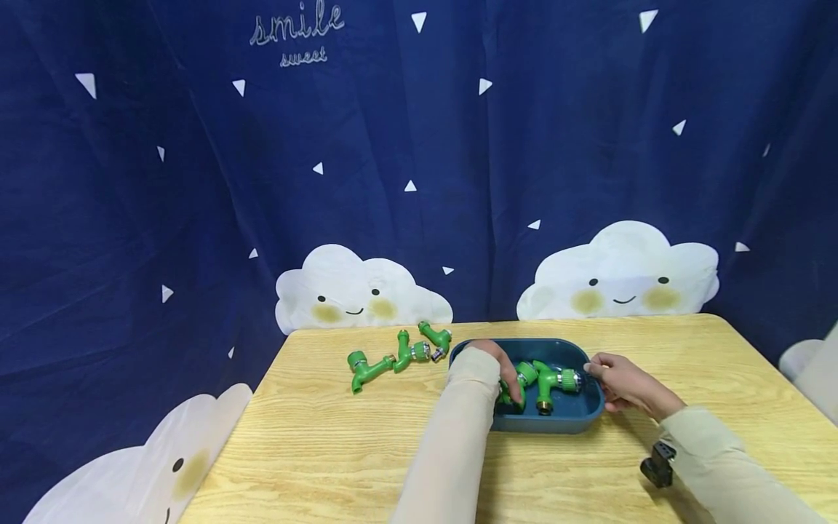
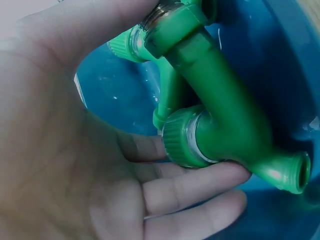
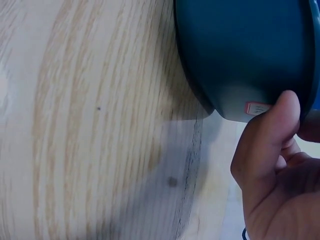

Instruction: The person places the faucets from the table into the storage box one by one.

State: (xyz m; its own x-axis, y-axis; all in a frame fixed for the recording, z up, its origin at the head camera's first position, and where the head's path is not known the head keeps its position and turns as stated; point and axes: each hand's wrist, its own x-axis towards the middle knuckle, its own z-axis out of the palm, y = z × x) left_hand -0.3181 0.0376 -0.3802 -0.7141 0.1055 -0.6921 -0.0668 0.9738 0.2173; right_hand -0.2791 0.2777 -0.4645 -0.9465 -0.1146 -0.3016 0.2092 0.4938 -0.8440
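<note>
My left hand (image 1: 499,355) reaches down into a dark blue oval tub (image 1: 543,423). In the left wrist view, it holds a green plastic tap (image 2: 215,85), with the thumb at the brass threaded end and fingers beneath the ribbed knob. Another green tap (image 2: 170,87) lies behind that one. Towards the tub's right side rests a green tap (image 1: 548,384) with its brass end towards me. My right hand (image 1: 631,384) pinches the tub's right rim, its thumb outside by a small red-edged label (image 3: 257,108) in the right wrist view.
Left of the tub, three more green taps lie on the wooden table: one at the left (image 1: 372,370), a middle one (image 1: 403,356) and one farther back (image 1: 435,336). A dark blue curtain (image 1: 406,131) with white clouds hangs behind the table.
</note>
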